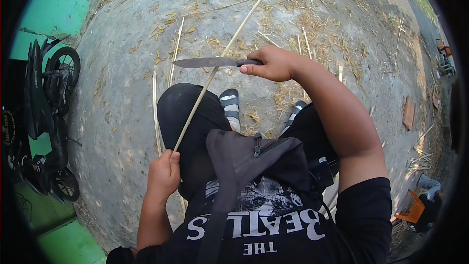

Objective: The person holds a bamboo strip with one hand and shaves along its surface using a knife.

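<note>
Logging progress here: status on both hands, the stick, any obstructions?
Right hand gripping knife. Left hand holding stick by near end. Knife crossing over stick. Loose sticks on ground, none seen blocking knife.

The rough grey ground (pixel 122 98) bears scattered yellow leaves (pixel 190 30), dry straw (pixel 286 99), several thin pale sticks (pixel 156 102) and, farther right, a brown block (pixel 409 113).

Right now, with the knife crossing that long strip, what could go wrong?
The knife, in the right hand, crosses the long strip just beyond the left knee; a slip along the strip might cut the knee or the left hand.

The left hand grips only near one end and no hand steadies the far end, so the strip could twist.
</note>
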The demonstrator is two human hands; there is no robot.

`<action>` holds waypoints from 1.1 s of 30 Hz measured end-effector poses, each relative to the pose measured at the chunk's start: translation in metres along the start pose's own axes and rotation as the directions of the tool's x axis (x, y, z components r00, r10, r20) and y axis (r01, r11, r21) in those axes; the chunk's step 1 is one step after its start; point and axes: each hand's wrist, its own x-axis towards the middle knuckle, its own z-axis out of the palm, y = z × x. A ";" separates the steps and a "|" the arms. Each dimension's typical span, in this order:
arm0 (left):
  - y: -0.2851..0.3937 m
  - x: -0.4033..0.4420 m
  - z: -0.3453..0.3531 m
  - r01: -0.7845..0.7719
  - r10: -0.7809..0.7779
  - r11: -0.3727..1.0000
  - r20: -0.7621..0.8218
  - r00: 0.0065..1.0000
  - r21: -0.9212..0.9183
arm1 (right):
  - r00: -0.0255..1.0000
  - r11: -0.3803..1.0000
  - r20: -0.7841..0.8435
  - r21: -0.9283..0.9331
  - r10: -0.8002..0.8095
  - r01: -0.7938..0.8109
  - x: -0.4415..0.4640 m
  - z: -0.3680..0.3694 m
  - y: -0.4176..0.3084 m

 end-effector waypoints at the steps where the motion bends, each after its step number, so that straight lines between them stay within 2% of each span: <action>1: -0.001 0.000 0.000 0.006 -0.006 1.000 -0.001 1.000 -0.008 | 1.000 1.000 -0.019 -0.009 -0.011 0.011 0.001 0.004 -0.002; 8: 0.005 0.001 -0.001 0.038 -0.037 0.998 0.010 0.999 -0.043 | 1.000 0.998 -0.012 -0.053 -0.025 0.024 0.000 0.006 -0.001; 10: 0.006 0.001 -0.001 0.021 -0.021 0.999 -0.010 1.000 -0.036 | 1.000 0.998 -0.024 -0.057 0.020 -0.022 0.002 0.001 0.004; 14: -0.003 0.001 0.005 -0.002 0.001 0.999 -0.027 1.000 -0.037 | 0.999 0.997 -0.039 -0.072 -0.017 0.014 -0.003 0.009 -0.012; 15: -0.001 0.002 0.005 -0.007 0.005 0.999 -0.032 0.999 -0.035 | 0.998 0.999 -0.053 -0.022 -0.027 0.026 -0.005 0.009 -0.010; 18: 0.005 0.001 0.004 -0.005 0.004 1.000 -0.027 1.000 -0.028 | 0.999 0.999 -0.021 -0.033 0.037 -0.038 0.003 0.000 0.007; 20: 0.004 0.001 0.004 0.003 -0.003 1.000 -0.025 1.000 -0.016 | 0.995 1.000 -0.096 -0.017 -0.010 0.008 0.002 0.009 0.002; 22: 0.003 0.001 0.004 -0.017 0.018 1.000 -0.040 0.999 0.004 | 0.995 0.997 -0.068 -0.053 -0.067 0.064 -0.002 0.013 -0.008; 25: 0.009 0.003 0.004 0.001 -0.002 1.000 -0.032 0.999 -0.030 | 0.998 0.994 -0.042 -0.100 -0.057 0.052 -0.002 0.013 -0.008; 26: 0.010 0.000 0.003 0.019 -0.020 0.998 -0.025 0.999 -0.051 | 0.994 0.998 -0.101 -0.048 0.033 -0.038 0.005 0.009 0.007; 28: 0.006 0.001 0.005 -0.015 0.015 1.000 -0.046 0.999 -0.005 | 0.976 0.999 -0.218 -0.010 0.029 -0.032 0.002 -0.004 0.019; 31: 0.004 0.000 0.002 -0.021 0.023 0.999 -0.049 0.999 0.027 | 0.978 0.993 -0.193 -0.099 -0.081 0.062 -0.003 0.008 0.004; 32: 0.004 0.002 0.003 -0.020 0.022 0.999 -0.046 0.999 0.028 | 0.999 0.993 -0.050 -0.120 -0.020 0.014 -0.010 0.009 -0.012; 33: 0.004 0.004 0.005 -0.020 0.020 1.000 -0.040 0.999 0.008 | 0.997 0.993 -0.061 -0.112 -0.036 0.029 -0.006 0.013 -0.013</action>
